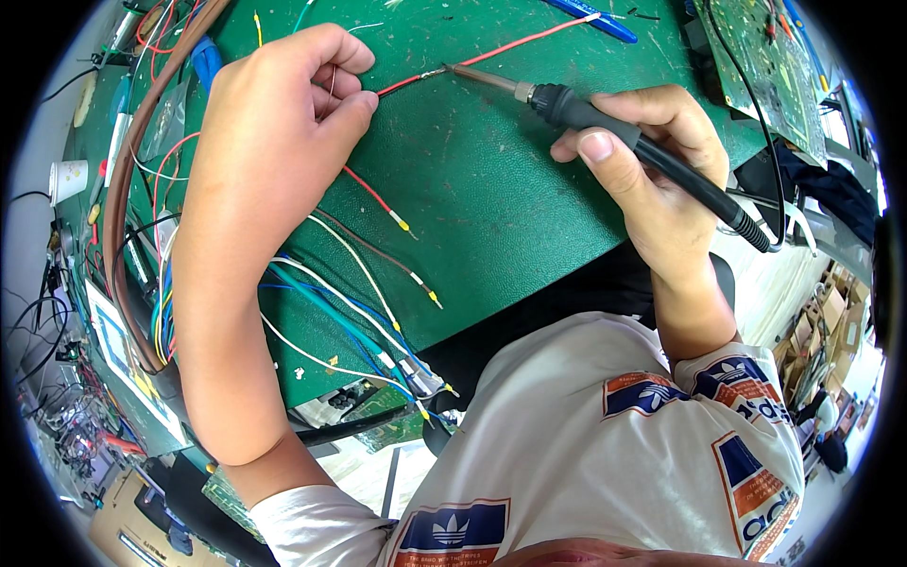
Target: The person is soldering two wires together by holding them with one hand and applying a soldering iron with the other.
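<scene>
My left hand (288, 123) is closed round a red wire (402, 84), with a thin strand between its fingers. My right hand (661, 170) grips a black-handled soldering iron (595, 118). The iron's metal tip (463, 72) is at a bare, silvery joint (431, 75) in the red wire; whether they touch is hard to tell. Below my left hand, loose red, brown, white, teal and blue wires (321, 289) with small end fittings lie on the green mat (510, 236).
A blue tool (586, 19) lies at the back. Circuit boards (765, 76) and the iron's cord are at the right. A brown cable (132, 208), a white cup (69, 180) and tangled wires line the left. Cardboard boxes (812, 321) sit beyond the table's right edge.
</scene>
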Tool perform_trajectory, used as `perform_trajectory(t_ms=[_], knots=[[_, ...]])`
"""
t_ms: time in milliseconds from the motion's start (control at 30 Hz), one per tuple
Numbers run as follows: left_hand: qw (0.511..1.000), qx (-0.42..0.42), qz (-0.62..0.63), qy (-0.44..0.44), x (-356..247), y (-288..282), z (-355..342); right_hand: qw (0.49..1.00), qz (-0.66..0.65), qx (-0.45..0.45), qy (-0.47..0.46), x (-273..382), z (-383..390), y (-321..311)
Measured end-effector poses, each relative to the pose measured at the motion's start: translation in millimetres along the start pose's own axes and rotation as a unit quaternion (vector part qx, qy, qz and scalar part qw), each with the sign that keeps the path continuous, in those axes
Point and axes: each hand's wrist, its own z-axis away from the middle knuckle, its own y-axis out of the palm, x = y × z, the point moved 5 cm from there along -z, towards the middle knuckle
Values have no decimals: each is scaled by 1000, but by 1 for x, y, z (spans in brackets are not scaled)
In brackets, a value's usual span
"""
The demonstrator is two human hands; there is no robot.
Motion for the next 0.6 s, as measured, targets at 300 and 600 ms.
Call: perform_trajectory(t_ms=[300, 600], knots=[[1000, -20, -13, -1, -1, 1, 0, 1000, 4, 3, 3, -1, 0, -1], [1000, -18, -20, -5, -2, 0, 0, 1000, 17, 13, 23, -1, 0, 0]])
